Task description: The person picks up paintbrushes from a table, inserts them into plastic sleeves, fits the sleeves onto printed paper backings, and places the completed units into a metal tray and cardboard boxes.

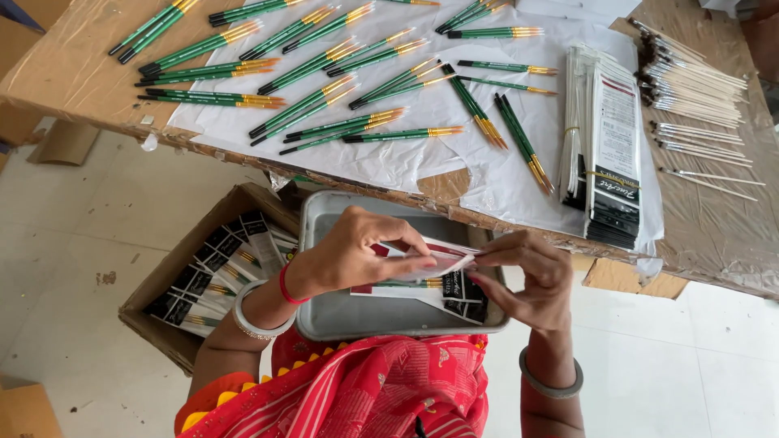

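Observation:
My left hand and my right hand both pinch a flat clear packet with a white, red and black card inside, held over a grey metal tray on my lap. A green brush with a gold ferrule and more black-ended packets lie in the tray under my hands. On the table above, many green-handled brushes lie in pairs on white paper.
A stack of empty packet cards stands on the table's right. Thin white-handled brushes lie at the far right. A cardboard box with filled packets sits on the floor to my left.

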